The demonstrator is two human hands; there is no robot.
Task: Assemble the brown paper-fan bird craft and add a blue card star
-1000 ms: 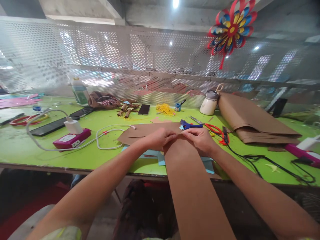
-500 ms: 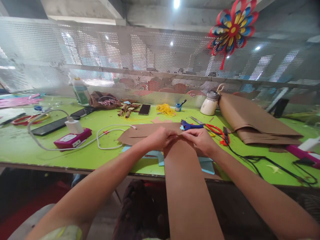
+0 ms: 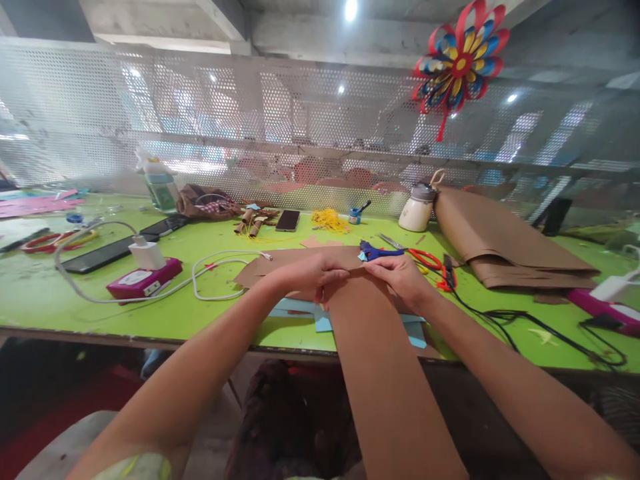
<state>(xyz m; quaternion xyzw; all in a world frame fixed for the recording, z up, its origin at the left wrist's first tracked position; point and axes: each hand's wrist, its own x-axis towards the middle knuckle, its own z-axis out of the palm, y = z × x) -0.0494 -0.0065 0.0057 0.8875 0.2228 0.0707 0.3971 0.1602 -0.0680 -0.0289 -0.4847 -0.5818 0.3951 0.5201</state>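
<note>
A long strip of brown kraft paper (image 3: 390, 360) runs from the table toward me and hangs over the edge. My left hand (image 3: 320, 275) pinches the left side of its far end, and my right hand (image 3: 395, 275) pinches the right side. Between the fingertips the paper's end looks folded or curled. Under my hands lie more brown paper (image 3: 265, 263) and pieces of light blue paper (image 3: 323, 319). Just beyond my right hand is a blue glue gun (image 3: 377, 251), next to orange-handled scissors (image 3: 425, 259).
A folded stack of brown paper (image 3: 515, 233) and a white bottle (image 3: 417, 210) stand at the right. Black cords (image 3: 500, 317) trail near my right forearm. At left are a purple power strip (image 3: 145, 279) and a white cable (image 3: 195, 280). A phone (image 3: 288, 220) and yellow string (image 3: 329, 220) lie behind.
The strip's near end has swung to the right. My left fingers have shifted slightly left along the folded end, while my right hand stays nearly in place.
</note>
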